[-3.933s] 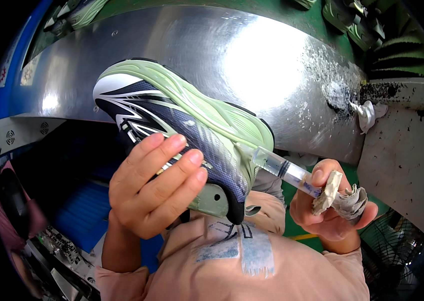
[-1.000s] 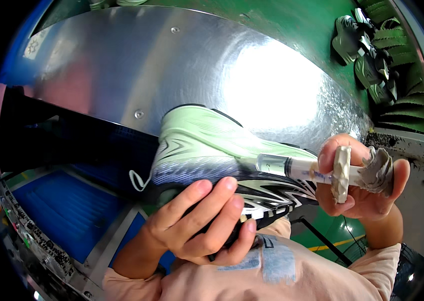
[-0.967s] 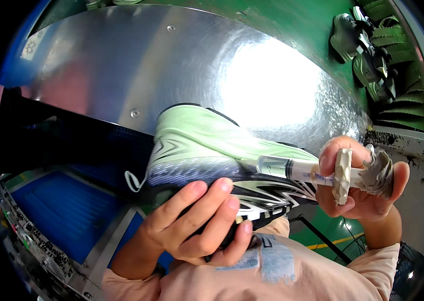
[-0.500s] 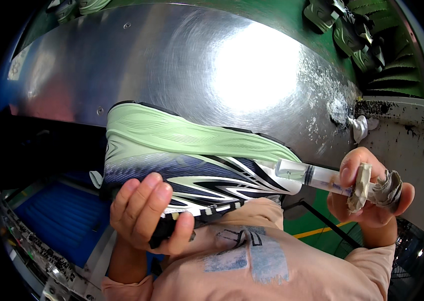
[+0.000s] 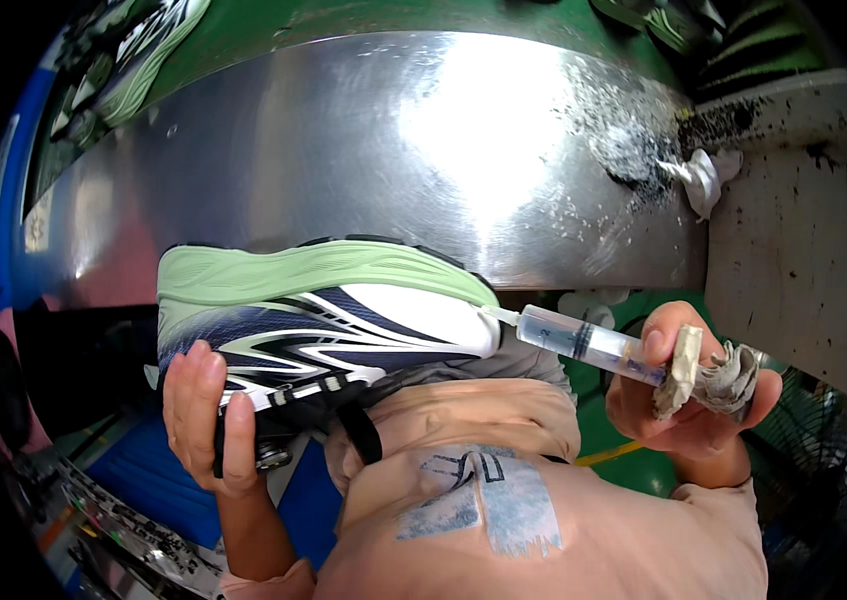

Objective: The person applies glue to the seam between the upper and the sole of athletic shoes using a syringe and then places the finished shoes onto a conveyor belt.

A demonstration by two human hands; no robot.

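Note:
My left hand (image 5: 205, 415) grips a sneaker (image 5: 343, 320) by its dark collar and lace side, with the shoe lying on its side in the air. Its pale green sole (image 5: 313, 272) faces the bench, and the white toe points right. In my right hand (image 5: 678, 390) is a clear syringe (image 5: 558, 332), the fingers wrapped about the barrel's rear and the plunger. Beige wrapping (image 5: 683, 372) covers its finger flange, and a frayed grey wrap (image 5: 728, 382) covers the plunger end. The thin nozzle reaches the toe near the seam of sole and upper; whether it touches is unclear.
Beyond the shoe lies a shiny metal bench (image 5: 323, 140), its right end speckled with residue. A crumpled white cloth (image 5: 705, 180) sits at that corner. More sneakers (image 5: 148, 60) stand on a green surface at the far left. A fan (image 5: 813, 420) is low on the right.
The sneaker has shifted left in the view, and my right hand with the syringe has moved left too. The nozzle, hidden earlier along the shoe's side, now shows at the toe tip.

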